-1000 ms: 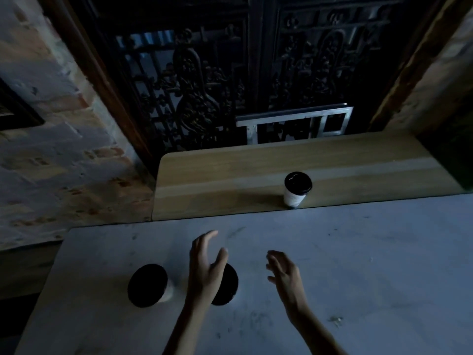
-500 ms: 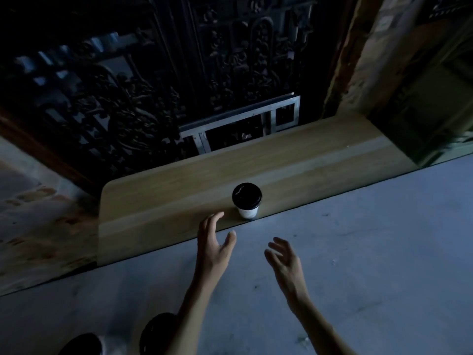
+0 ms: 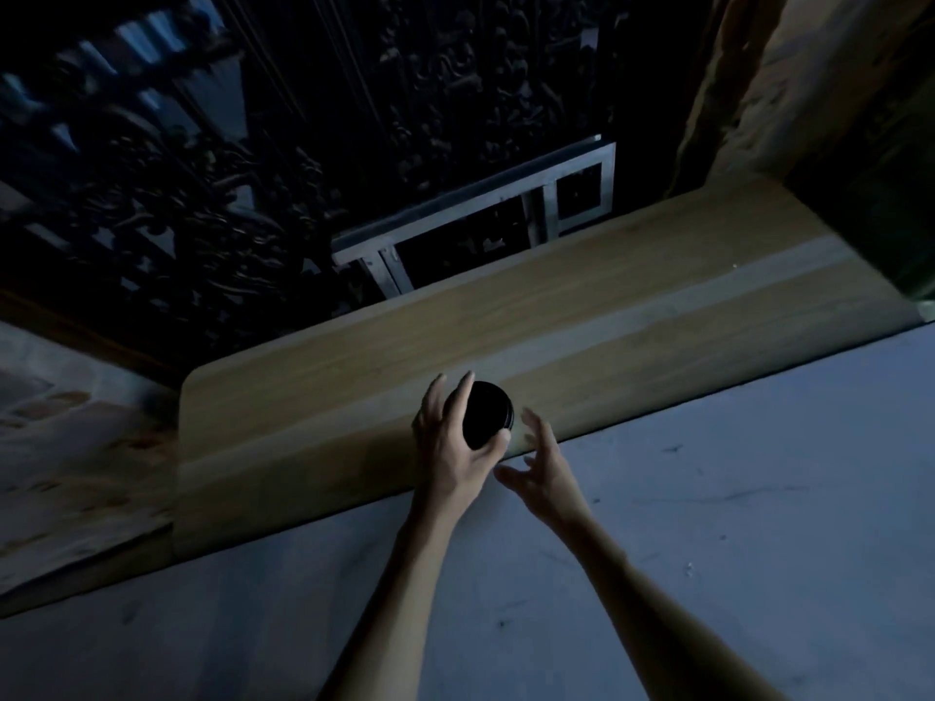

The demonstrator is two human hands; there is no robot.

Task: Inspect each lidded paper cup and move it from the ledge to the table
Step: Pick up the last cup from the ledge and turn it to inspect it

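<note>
One paper cup with a black lid (image 3: 490, 413) stands on the wooden ledge (image 3: 632, 316), close to its near edge. My left hand (image 3: 455, 447) wraps around the cup from the left, fingers over the far side and thumb on the near side. The cup's white body is hidden under the lid and the hand. My right hand (image 3: 541, 465) hovers just right of the cup with fingers spread, apart from it. The grey table (image 3: 733, 523) fills the near part of the view.
A dark ornate metal grille (image 3: 253, 169) and a pale metal frame (image 3: 485, 215) rise behind the ledge. A brick wall (image 3: 76, 437) lies left, and a rough wall corner (image 3: 809, 83) at right.
Both hands reached forward from the table to the ledge; my left hand closed around the cup. The view shifted, and the two cups on the table dropped out of sight.
</note>
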